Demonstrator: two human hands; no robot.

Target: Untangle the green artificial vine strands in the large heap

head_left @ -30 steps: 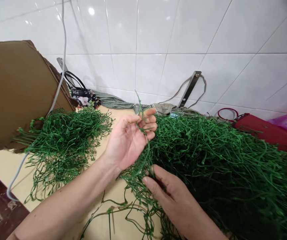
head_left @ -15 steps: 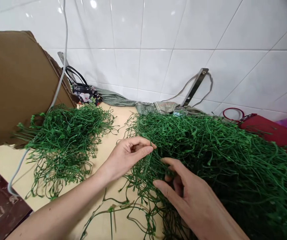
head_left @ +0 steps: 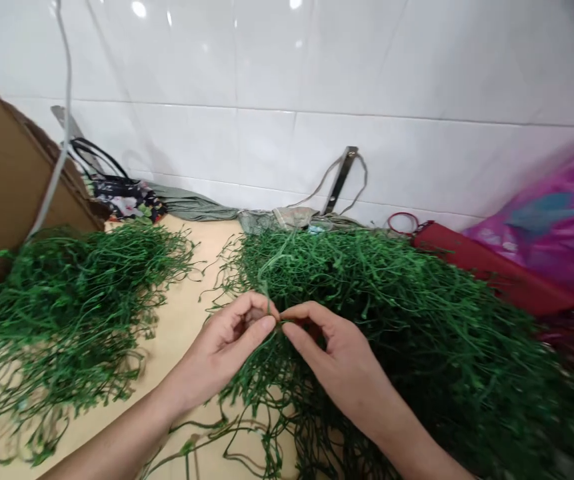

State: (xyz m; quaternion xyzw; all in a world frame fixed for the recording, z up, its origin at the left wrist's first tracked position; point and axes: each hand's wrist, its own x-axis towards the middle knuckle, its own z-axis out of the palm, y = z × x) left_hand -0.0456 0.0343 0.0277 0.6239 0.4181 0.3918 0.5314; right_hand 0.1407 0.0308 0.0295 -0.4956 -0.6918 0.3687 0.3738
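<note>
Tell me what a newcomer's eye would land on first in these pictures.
A big tangled heap of thin green wiry vines fills the right-centre of the cream tabletop, with a smaller heap of the same vines to its left. At the centre, the person's bare left hand and right hand pinch a green vine strand. A vivid magenta plastic bag stands out far right.

Tabletop carries two heaps of artificial vine: smaller heap on left, larger heap on right, narrow gap between. Cardboard sheet stands behind smaller heap at far left, cable hanging in front of it. Handbag sits behind smaller heap, folded cloth behind larger heap, both along tile wall. Metal bracket on wall, just above cloth. Flat case right of larger heap's back edge, plastic bag just beyond it.
</note>
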